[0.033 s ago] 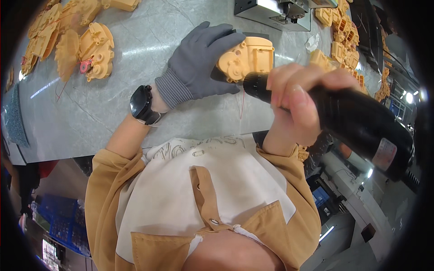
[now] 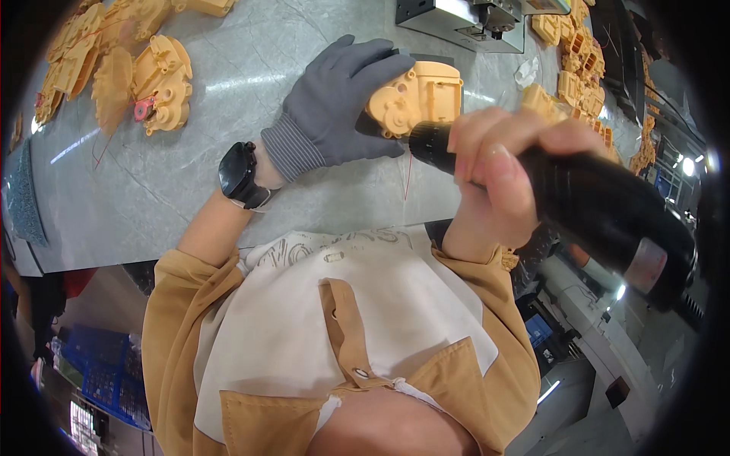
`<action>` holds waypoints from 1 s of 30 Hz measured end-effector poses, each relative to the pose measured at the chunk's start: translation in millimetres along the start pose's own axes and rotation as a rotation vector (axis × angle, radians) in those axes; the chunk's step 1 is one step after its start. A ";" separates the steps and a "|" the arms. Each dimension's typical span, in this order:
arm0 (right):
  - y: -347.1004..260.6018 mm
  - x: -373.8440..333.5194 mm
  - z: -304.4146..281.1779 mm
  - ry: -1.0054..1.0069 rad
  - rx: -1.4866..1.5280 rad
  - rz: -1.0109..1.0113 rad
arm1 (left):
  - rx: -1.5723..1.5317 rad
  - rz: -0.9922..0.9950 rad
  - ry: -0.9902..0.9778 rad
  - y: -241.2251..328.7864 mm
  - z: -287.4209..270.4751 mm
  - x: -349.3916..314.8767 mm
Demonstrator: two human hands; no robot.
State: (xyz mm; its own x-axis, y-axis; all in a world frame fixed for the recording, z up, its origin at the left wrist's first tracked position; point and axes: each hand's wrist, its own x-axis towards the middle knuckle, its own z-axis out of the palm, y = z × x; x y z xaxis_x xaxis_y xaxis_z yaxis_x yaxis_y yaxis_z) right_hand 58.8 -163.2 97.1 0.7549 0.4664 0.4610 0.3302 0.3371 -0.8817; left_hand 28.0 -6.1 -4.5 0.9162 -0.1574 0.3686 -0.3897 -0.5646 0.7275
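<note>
My left hand (image 2: 338,102), in a grey glove, is closed round the left side of a yellow plastic housing (image 2: 426,95) on the table. Fingers lie along its far edge and the thumb along its near side. My bare right hand (image 2: 502,163) grips a black electric screwdriver (image 2: 608,205), held slanting with its front end at the housing's near edge. The screwdriver's tip is hidden, so I cannot tell whether it touches the housing. A thin red wire (image 2: 408,178) hangs out below the housing.
More yellow housings (image 2: 163,83) lie at the left, one with a red part (image 2: 143,108). Yellow parts (image 2: 582,83) are piled at the right. A grey metal machine (image 2: 464,23) stands at the back, with crumpled clear plastic (image 2: 526,73) beside it. The grey table (image 2: 190,197) ends close to my body.
The rear of the screwdriver has shifted very slightly downward. My left hand and the housing stay almost where they were.
</note>
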 end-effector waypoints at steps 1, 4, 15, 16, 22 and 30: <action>-0.6 0.5 0.4 -0.022 -0.035 -0.001 | 0.004 0.006 0.001 -1.5 0.8 -0.1; -2.1 2.0 1.7 -0.065 -0.105 0.001 | 0.014 0.008 -0.005 -1.6 1.3 0.4; -0.2 2.3 2.9 -0.042 0.055 0.016 | 0.030 0.041 0.034 -6.6 7.4 0.2; 0.7 1.9 3.1 -0.075 0.049 0.020 | 0.035 0.043 0.046 -8.0 8.6 -0.9; -0.3 8.6 -4.8 -0.374 -0.050 0.029 | 0.065 0.051 0.092 -9.5 11.4 -3.2; -5.7 6.0 0.9 -0.341 -0.087 0.043 | 0.025 0.077 0.104 -9.6 13.1 -2.0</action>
State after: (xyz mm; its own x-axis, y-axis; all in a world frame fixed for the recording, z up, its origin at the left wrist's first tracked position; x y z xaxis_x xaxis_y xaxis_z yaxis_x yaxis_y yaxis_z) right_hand 60.9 -161.6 105.0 0.5418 0.7297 0.4172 0.3605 0.2467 -0.8995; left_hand 31.2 -11.0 -19.8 0.8687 -0.1167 0.4815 -0.4545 -0.5744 0.6808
